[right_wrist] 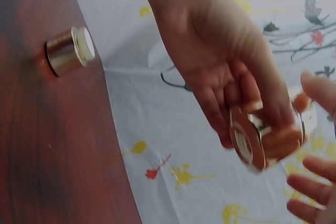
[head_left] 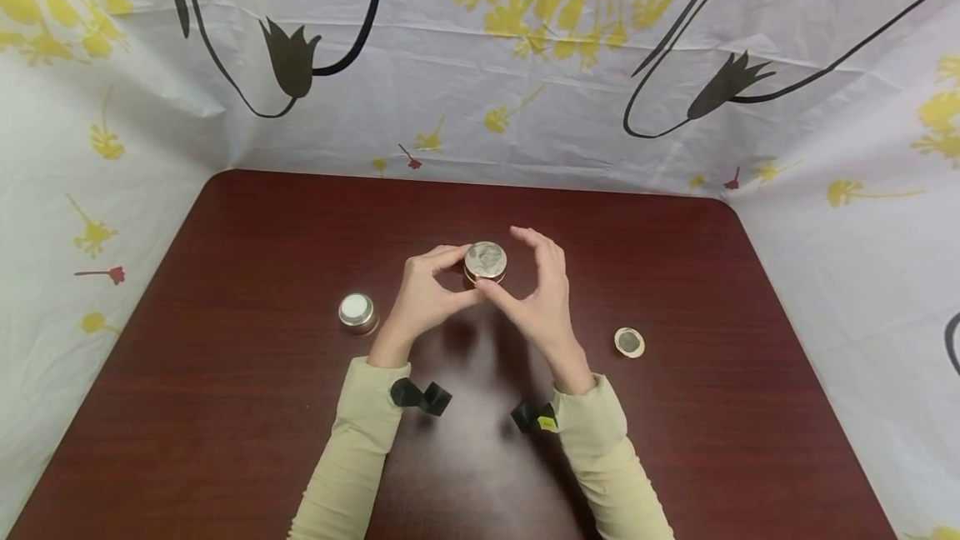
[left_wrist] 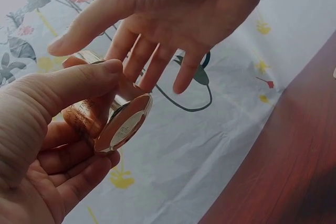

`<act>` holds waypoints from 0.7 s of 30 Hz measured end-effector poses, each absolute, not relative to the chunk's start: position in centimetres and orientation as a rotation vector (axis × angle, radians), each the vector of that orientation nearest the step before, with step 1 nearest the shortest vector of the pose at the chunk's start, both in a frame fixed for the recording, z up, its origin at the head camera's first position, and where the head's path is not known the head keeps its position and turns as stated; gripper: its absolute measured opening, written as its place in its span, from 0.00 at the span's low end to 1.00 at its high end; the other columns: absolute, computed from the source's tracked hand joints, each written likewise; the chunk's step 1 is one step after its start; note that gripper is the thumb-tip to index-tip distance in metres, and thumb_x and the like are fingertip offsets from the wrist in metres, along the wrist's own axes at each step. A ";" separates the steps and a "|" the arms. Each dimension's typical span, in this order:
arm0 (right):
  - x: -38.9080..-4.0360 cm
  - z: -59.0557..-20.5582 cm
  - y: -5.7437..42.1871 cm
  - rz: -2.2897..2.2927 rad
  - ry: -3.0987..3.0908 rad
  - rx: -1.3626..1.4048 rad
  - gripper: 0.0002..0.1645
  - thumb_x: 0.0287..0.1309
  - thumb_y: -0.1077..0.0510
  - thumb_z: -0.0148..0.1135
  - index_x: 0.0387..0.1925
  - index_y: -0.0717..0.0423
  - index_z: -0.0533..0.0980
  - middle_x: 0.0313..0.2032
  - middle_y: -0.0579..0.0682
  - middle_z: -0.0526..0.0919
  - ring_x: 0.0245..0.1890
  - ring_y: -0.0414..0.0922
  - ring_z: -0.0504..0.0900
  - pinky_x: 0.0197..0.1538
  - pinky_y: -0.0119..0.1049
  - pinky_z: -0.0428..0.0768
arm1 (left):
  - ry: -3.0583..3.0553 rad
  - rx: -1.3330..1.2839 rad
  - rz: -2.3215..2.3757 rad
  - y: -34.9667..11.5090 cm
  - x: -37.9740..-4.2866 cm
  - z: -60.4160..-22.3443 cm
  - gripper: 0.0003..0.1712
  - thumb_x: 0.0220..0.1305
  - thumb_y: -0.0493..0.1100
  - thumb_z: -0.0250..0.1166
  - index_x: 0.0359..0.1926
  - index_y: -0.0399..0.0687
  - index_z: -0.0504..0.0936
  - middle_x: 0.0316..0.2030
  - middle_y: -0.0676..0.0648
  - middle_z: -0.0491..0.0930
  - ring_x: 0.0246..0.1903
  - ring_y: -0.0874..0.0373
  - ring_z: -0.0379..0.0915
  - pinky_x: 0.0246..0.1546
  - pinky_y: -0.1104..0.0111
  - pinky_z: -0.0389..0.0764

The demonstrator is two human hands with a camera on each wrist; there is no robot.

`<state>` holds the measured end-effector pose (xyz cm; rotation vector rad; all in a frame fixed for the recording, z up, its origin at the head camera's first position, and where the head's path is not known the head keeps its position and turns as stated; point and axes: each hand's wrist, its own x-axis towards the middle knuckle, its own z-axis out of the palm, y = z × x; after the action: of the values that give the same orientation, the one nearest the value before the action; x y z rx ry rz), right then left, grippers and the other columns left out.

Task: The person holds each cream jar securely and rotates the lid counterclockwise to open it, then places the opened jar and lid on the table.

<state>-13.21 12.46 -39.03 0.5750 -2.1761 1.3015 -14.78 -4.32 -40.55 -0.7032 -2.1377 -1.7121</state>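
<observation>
A small copper-gold jar (head_left: pixel 486 261) with a shiny grey round top is held above the table. My left hand (head_left: pixel 425 294) grips its side between thumb and fingers; in the left wrist view the jar (left_wrist: pixel 100 116) is tilted, its round base with small print showing. Around the other side, my right hand (head_left: pixel 543 298) is spread, thumb apart from the fingers. The right thumb tip overlaps the jar's near edge in the head view; whether it touches cannot be told. The right wrist view also shows the jar (right_wrist: pixel 278 142) in the left hand's fingers.
A second copper-gold jar (head_left: pixel 357 313) with a white top stands on the dark red table (head_left: pixel 225 407), left of my left hand. To the right lies a small round gold-rimmed lid (head_left: pixel 629 342) with a grey centre. Patterned white cloth (head_left: pixel 420 132) encloses the table's back and sides.
</observation>
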 end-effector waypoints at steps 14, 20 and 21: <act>-12.8 -38.8 11.6 1.243 -2.153 0.528 0.27 0.36 0.60 0.78 0.43 0.62 0.80 0.48 0.57 0.78 0.58 0.54 0.66 0.61 0.46 0.63 | -2.173 -0.673 -1.695 -4.3 -14.7 -40.5 0.30 0.37 0.30 0.77 0.48 0.30 0.81 0.41 0.37 0.82 0.39 0.50 0.79 0.41 0.62 0.80; -13.1 -38.4 12.2 1.267 -2.237 0.665 0.30 0.41 0.59 0.74 0.50 0.61 0.78 0.52 0.58 0.75 0.63 0.51 0.62 0.63 0.47 0.59 | -2.163 -0.696 -1.705 -4.4 -14.8 -40.6 0.29 0.39 0.31 0.76 0.48 0.31 0.81 0.41 0.38 0.82 0.37 0.51 0.79 0.39 0.63 0.81; -13.1 -38.4 12.2 1.269 -2.248 0.672 0.30 0.41 0.58 0.75 0.50 0.61 0.78 0.52 0.58 0.75 0.63 0.50 0.61 0.63 0.47 0.59 | -2.159 -0.705 -1.710 -4.4 -14.9 -40.6 0.29 0.39 0.31 0.76 0.48 0.31 0.81 0.40 0.38 0.82 0.37 0.51 0.79 0.39 0.63 0.81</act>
<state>-13.13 12.25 -38.36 0.6720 -2.2482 1.2688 -14.85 -4.42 -40.63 -0.7050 -2.1594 -1.7096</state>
